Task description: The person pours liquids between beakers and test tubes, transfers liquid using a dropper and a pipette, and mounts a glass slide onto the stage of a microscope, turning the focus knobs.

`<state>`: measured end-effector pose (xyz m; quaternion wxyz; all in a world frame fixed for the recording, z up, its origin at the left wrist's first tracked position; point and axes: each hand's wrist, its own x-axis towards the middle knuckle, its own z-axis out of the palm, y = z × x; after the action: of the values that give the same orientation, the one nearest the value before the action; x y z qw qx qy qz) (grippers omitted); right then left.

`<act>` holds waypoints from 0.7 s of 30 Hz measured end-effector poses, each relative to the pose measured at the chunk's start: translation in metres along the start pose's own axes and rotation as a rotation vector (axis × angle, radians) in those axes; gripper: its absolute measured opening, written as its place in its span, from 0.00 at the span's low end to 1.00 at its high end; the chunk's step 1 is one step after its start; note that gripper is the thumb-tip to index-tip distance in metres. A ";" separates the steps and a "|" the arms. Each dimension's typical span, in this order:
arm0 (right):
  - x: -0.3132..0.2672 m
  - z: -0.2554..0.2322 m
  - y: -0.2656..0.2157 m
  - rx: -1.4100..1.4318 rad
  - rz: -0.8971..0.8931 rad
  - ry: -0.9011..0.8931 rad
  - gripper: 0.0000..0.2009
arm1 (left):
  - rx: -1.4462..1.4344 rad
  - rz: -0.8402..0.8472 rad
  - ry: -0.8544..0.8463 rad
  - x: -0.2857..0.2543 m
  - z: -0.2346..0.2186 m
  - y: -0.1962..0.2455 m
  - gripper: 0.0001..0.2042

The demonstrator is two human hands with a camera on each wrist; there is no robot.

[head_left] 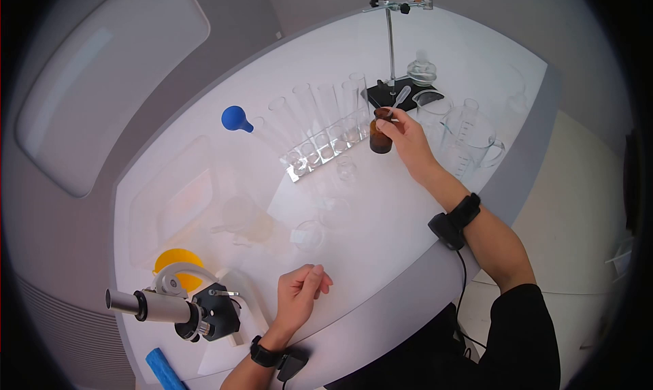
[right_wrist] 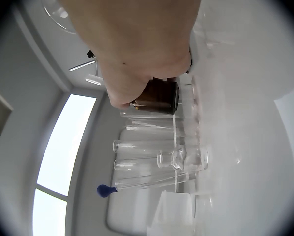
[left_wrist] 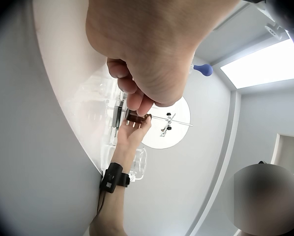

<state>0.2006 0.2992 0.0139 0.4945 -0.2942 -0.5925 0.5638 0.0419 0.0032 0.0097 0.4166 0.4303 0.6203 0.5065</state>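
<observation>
My right hand (head_left: 408,137) grips a small amber glass bottle (head_left: 381,139) with thumb and fingers, upright beside the right end of a test tube rack (head_left: 294,175). A clear plastic dropper (head_left: 403,94) slants up from the bottle's mouth, overlapping it in the head view. In the right wrist view the brown bottle (right_wrist: 159,97) shows below the palm. Near the table's front edge, my left hand (head_left: 299,296) is idle, its fingers loosely curled with nothing in them. The left wrist view shows those curled fingers (left_wrist: 130,91) up close.
Several glass test tubes (head_left: 304,107) lean in the rack; a blue rubber bulb (head_left: 237,118) lies at its left. Behind the bottle is a retort stand (head_left: 390,43) beside a glass spirit lamp (head_left: 421,70). Glass beakers (head_left: 481,141) stand right, a microscope (head_left: 163,307) front left.
</observation>
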 end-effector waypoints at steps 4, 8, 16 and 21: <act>0.005 -0.007 0.005 0.247 0.057 -0.078 0.14 | -0.003 -0.005 0.003 0.000 0.000 0.001 0.18; -0.001 -0.003 -0.005 0.313 0.068 -0.129 0.14 | 0.012 -0.004 0.010 0.000 0.001 0.002 0.18; -0.001 -0.001 -0.002 0.241 0.026 -0.183 0.12 | 0.006 0.000 0.007 0.000 0.000 0.000 0.19; -0.003 -0.002 -0.006 -0.047 0.100 -0.146 0.13 | 0.011 -0.005 0.010 0.001 0.001 0.001 0.19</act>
<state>0.2046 0.2955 0.0187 0.4140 -0.2930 -0.6245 0.5939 0.0431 0.0043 0.0108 0.4122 0.4285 0.6263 0.5042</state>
